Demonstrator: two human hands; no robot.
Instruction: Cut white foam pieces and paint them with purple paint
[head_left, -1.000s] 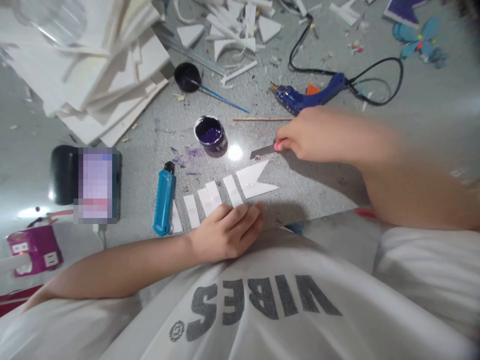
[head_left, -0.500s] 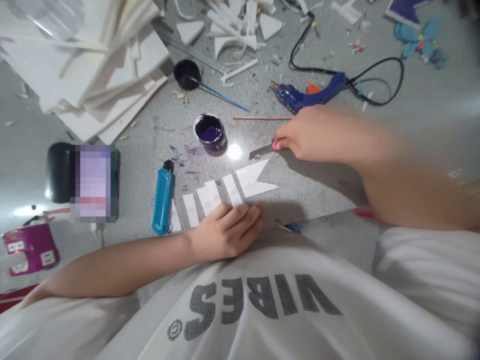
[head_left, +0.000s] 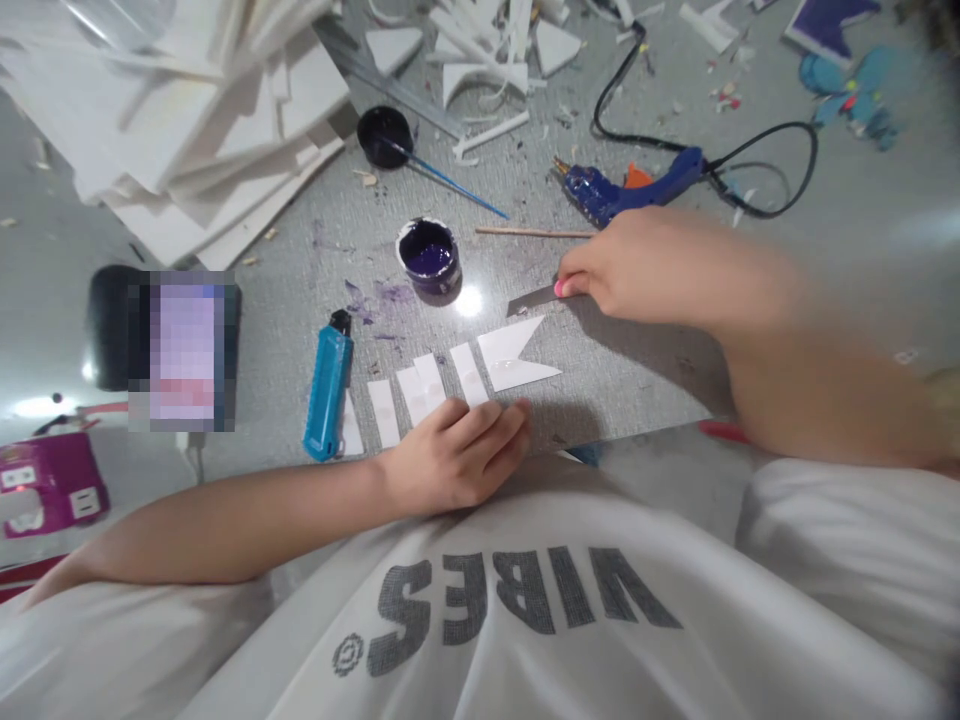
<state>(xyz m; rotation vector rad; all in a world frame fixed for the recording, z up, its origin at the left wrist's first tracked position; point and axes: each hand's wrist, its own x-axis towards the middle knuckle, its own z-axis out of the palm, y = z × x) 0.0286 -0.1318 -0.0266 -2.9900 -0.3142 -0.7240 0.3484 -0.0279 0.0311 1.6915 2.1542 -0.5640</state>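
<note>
A purple plastic socket box with white outlets [head_left: 56,482] sits at the left edge of a grey, finely woven-textured tabletop [head_left: 285,300], which stretches far above and to the right of the box. Just above the box, an oval white glare [head_left: 45,406] shines on the surface; a rounder, stronger white glare [head_left: 469,300] lies well to its right and higher. Just below the box runs a dark red strip [head_left: 30,574], too cropped to identify. Far right of the box, past the table's edge, shows a smooth pale-grey surface [head_left: 675,487], perhaps the floor. The corner farthest from the box, at upper right, is a dark brownish blur [head_left: 934,40].
</note>
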